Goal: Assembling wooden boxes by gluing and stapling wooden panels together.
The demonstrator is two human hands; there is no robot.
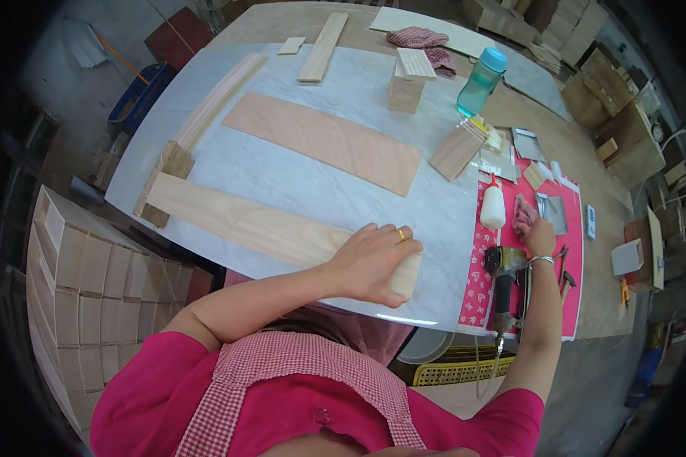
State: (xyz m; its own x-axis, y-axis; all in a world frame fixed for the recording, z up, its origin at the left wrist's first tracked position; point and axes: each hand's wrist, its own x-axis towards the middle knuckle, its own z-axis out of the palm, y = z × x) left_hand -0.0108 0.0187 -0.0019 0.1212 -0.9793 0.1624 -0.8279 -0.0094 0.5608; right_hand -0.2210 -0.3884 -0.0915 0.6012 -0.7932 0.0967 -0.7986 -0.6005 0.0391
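A long pale wooden board (259, 225) lies along the table's near edge. My left hand (377, 263) grips its right end, thumb at the near side and fingers over the far side. At the right, my right hand (540, 238) is closed on a crumpled pink cloth (524, 216) lying on a pink mat (476, 286). Just nearer than that hand is an air-powered nail gun (504, 278) with a hose fitting at its lower end. A white glue bottle with a red tip (493, 207) stands left of the cloth.
A wooden block (162, 183) sits at the board's left end. Beyond lie a wide thin panel (328, 141), stacked strips (219, 99), small wood pieces (459, 148) and a teal water bottle (480, 82). A hammer (568, 286) rests right of my forearm. Stacked wooden boxes (91, 297) stand at left.
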